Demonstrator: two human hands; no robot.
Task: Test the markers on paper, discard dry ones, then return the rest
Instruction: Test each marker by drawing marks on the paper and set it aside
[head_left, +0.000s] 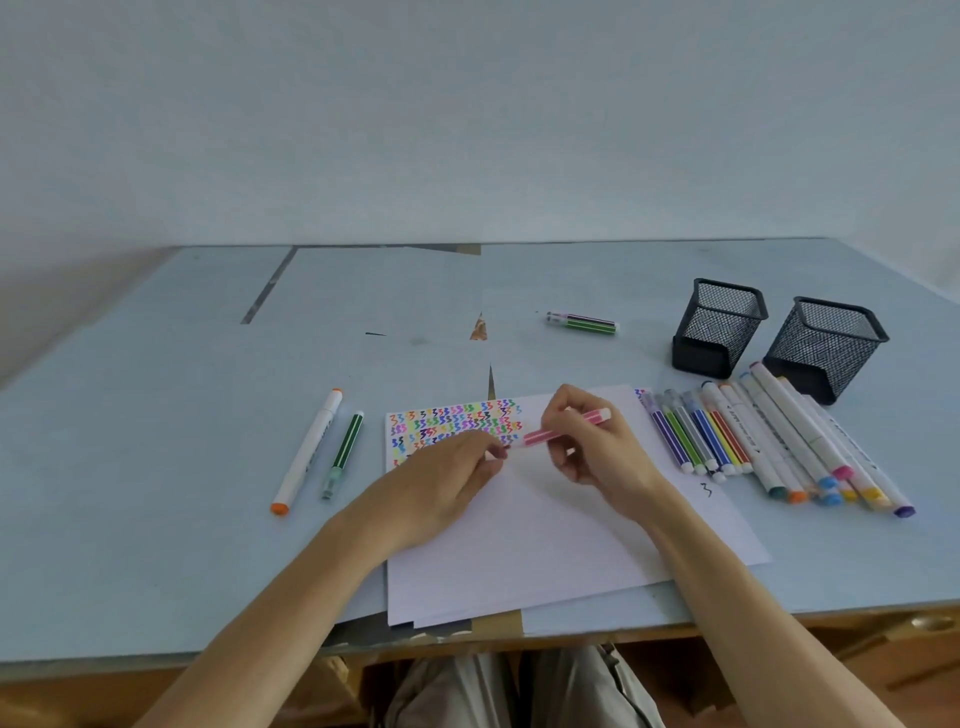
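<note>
Here, in the head view, both hands work above a sheet of white paper that lies near the front edge of the pale blue tabletop. The right hand grips a pink striped marker with curled fingers, the barrel pointing left and slightly down over the paper. The left hand has its fingertips pinched together at the marker's left end; whether they hold a cap cannot be told, since that spot is blurred. The upper left part of the paper carries rows of small coloured squiggles, and a single dark squiggle sits near its right edge.

Just beside the paper's right edge lies a row of markers, thin striped ones next to the sheet and thicker white-barrelled ones further right, touching or nearly touching each other. Beyond them, toward the right back corner, stand two black mesh pen holders close together. Two striped markers lie together further back, near the middle of the tabletop. Left of the paper lie an orange-tipped white marker and a green striped marker, side by side.
</note>
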